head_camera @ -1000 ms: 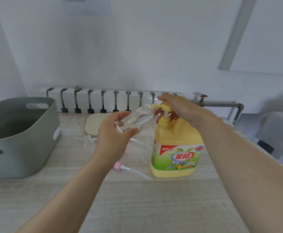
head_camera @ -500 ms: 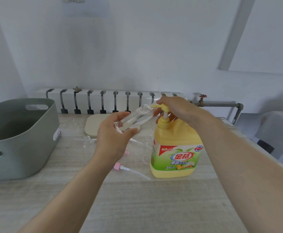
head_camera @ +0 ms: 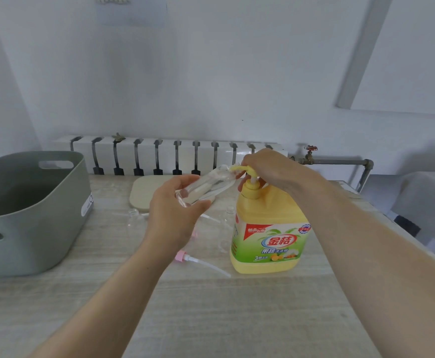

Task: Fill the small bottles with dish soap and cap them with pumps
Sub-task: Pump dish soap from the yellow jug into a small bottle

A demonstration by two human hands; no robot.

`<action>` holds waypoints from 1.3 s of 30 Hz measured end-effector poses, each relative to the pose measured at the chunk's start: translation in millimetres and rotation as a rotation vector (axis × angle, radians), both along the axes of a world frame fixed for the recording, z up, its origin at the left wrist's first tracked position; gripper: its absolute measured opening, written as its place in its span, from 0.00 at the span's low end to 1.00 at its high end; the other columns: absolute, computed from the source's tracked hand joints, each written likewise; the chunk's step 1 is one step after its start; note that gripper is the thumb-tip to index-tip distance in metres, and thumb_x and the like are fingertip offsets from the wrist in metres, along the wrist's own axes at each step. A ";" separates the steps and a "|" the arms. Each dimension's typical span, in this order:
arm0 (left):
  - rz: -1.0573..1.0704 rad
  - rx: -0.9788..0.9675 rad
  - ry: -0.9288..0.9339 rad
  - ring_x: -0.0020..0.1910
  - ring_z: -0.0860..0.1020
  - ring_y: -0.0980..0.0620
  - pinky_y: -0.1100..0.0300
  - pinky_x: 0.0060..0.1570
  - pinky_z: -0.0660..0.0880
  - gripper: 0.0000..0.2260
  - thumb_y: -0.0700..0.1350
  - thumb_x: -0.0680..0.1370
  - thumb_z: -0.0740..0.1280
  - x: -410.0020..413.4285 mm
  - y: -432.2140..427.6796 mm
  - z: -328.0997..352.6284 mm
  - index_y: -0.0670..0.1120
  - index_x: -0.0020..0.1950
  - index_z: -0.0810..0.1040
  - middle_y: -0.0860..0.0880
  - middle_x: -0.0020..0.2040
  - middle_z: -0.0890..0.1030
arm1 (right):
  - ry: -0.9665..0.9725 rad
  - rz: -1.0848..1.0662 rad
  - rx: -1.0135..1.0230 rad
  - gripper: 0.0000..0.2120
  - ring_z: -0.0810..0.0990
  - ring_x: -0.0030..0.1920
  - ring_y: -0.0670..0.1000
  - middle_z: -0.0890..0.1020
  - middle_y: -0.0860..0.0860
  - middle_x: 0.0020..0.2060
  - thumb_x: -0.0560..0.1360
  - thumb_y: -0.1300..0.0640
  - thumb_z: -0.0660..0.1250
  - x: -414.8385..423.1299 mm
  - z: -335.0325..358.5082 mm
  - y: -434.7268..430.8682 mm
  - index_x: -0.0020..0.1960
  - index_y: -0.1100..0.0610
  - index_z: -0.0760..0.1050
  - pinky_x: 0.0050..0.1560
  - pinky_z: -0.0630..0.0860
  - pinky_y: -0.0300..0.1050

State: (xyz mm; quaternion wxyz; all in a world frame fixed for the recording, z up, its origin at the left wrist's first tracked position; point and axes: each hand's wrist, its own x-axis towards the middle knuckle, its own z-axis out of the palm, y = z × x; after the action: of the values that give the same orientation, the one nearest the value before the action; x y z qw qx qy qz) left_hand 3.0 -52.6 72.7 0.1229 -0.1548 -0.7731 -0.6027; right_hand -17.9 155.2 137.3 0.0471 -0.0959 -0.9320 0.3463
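1. The small clear bottle [head_camera: 206, 186] is off the table, tilted with its mouth toward 1 o'clock, right at the yellow spout of the pump head [head_camera: 249, 171].
2. My left hand [head_camera: 175, 210] grips that bottle by its base end, thumb and fingers curled round it.
3. My right hand [head_camera: 270, 169] is curled over the pump head, fingers wrapped on top of it.
4. The dish soap jug [head_camera: 268, 228] - yellow, with a green label - stands upright on the table [head_camera: 211, 319] at 3 o'clock from my left hand.
5. A second clear bottle [head_camera: 229, 215] stands just beside the jug at its 9 o'clock; a third clear bottle [head_camera: 133, 218] stands at 9 o'clock from my left hand.
6. A pink pump [head_camera: 182, 255] lies on the table at the jug's 8 o'clock, its tube pointing toward 4 o'clock. Another bit of pink shows under my left hand - too hidden to tell.
7. A beige pad [head_camera: 144, 192] lies at 12 o'clock behind my left hand.
8. The grey basket [head_camera: 43, 228] sits far out at 9 o'clock, and the radiator [head_camera: 175, 156] runs along the wall at 12 o'clock.
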 end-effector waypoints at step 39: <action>-0.030 0.047 -0.022 0.49 0.75 0.63 0.78 0.37 0.69 0.18 0.39 0.70 0.76 1.4 -0.5 1.1 0.55 0.55 0.78 0.64 0.46 0.76 | 0.044 -0.024 0.019 0.22 0.78 0.42 0.51 0.81 0.47 0.34 0.73 0.44 0.54 8.7 -0.7 -3.2 0.25 0.38 0.78 0.60 0.71 0.56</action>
State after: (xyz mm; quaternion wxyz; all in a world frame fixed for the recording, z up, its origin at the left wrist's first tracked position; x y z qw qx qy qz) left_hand 4.4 -53.1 73.8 0.1089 -0.1571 -0.7576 -0.6240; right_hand -9.2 152.0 136.5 0.0728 -0.0988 -0.9328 0.3388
